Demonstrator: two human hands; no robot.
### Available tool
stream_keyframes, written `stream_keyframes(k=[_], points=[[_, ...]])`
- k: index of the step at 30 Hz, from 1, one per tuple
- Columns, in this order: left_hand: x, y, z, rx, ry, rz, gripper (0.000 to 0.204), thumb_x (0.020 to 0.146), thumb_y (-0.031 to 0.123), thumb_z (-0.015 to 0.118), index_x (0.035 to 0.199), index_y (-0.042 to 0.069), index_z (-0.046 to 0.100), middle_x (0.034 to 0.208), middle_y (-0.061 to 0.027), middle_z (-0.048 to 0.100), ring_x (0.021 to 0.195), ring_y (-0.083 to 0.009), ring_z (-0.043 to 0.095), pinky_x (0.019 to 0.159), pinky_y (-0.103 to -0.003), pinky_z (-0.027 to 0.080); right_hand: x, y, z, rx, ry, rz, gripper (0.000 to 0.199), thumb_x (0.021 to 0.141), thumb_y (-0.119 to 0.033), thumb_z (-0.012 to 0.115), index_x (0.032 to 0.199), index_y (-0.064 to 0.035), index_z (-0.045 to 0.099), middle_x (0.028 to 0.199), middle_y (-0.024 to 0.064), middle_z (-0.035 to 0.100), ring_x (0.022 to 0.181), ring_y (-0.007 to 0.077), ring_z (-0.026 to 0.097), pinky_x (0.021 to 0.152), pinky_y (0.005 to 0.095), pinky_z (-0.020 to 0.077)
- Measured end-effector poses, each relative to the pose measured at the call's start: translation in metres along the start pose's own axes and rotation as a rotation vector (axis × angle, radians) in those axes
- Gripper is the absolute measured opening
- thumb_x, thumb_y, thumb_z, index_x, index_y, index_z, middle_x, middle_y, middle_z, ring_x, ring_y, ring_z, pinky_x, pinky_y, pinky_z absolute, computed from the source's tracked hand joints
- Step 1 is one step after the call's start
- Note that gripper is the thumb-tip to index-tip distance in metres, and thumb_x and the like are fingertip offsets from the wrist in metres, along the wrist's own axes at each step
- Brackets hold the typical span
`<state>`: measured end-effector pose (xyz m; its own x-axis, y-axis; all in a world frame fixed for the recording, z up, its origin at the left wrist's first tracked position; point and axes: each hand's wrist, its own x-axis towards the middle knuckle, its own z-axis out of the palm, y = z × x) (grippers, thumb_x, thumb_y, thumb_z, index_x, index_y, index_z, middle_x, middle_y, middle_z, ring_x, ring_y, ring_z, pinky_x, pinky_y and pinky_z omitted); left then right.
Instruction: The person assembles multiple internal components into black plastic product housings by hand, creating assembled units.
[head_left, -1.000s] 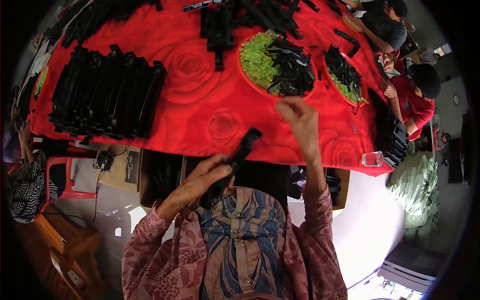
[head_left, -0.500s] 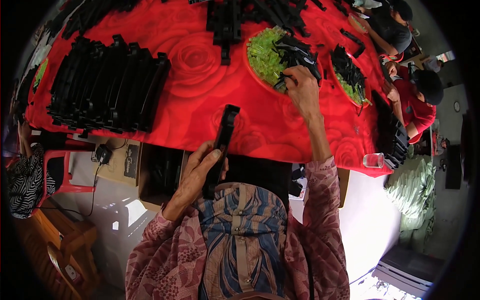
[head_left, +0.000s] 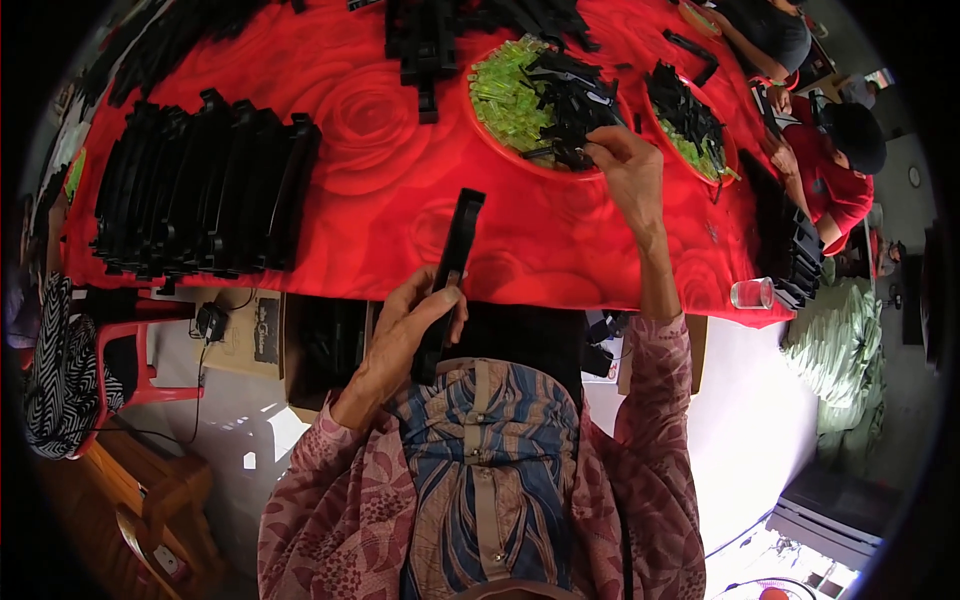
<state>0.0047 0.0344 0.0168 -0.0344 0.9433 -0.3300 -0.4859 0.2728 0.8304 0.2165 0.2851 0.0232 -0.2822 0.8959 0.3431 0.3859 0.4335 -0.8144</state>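
Note:
My left hand is closed round a long, narrow black plastic part, which stands tilted in front of my body with its upper end over the table edge. Over the near right rim of an orange-red bowl, my right hand pinches a small black plastic piece at its fingertips; its exact shape is unclear. Inside that bowl lie yellow-green translucent pieces on the left and a heap of small black pieces on the right.
Long black parts stand in a row at the table's left. A second bowl with similar pieces sits to the right, near a clear glass at the edge. Black parts lie farther back. Co-workers sit at the right.
My right hand has lifted slightly and shifted right, from within the black pieces to the bowl's near rim. My left hand still holds the long part, tilted a little more to the right.

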Motion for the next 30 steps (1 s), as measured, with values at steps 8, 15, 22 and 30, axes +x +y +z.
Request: stream_keyframes(k=[8,15,22,30], points=[[0.030,0.011,0.011,-0.072,0.037,0.076,0.039,0.085,0.016,0.073,0.112,0.000,0.049,0.095,-0.0132,0.069,0.067,-0.0143,0.063,0.056,-0.024,0.049,-0.076,-0.076,-0.005,0.492,-0.294,0.349,0.014,0.083,0.006,0.067,0.096,0.0025,0.071,0.079,0.0043,0.068,0.070,0.0096,0.062,0.065,0.0224,0.0486],[0.033,0.003,0.014,-0.082,-0.028,-0.072,0.049,0.082,0.015,0.077,0.118,-0.001,0.047,0.093,-0.0131,0.069,0.064,-0.0141,0.065,0.053,-0.021,0.049,-0.102,-0.087,0.006,0.304,-0.437,0.105,0.014,0.082,0.007,0.067,0.093,-0.0004,0.070,0.083,0.0043,0.068,0.078,0.0107,0.064,0.067,0.0230,0.0491],[0.026,-0.005,0.009,-0.104,-0.079,-0.104,0.058,0.077,0.011,0.079,0.123,-0.004,0.046,0.084,-0.0112,0.068,0.066,-0.0134,0.065,0.054,-0.023,0.049,-0.110,-0.095,0.013,0.258,-0.485,0.052,0.014,0.081,0.006,0.067,0.093,0.0002,0.069,0.086,0.0065,0.067,0.079,0.0129,0.065,0.067,0.0255,0.0513],[0.020,-0.008,0.010,-0.139,-0.071,-0.106,0.059,0.078,0.009,0.077,0.126,-0.005,0.044,0.081,-0.0115,0.067,0.066,-0.0130,0.064,0.055,-0.023,0.050,-0.117,-0.089,0.013,0.485,-0.514,0.312,0.009,0.084,0.000,0.071,0.093,0.0003,0.069,0.084,0.0038,0.067,0.073,0.0084,0.063,0.061,0.0220,0.0494]])
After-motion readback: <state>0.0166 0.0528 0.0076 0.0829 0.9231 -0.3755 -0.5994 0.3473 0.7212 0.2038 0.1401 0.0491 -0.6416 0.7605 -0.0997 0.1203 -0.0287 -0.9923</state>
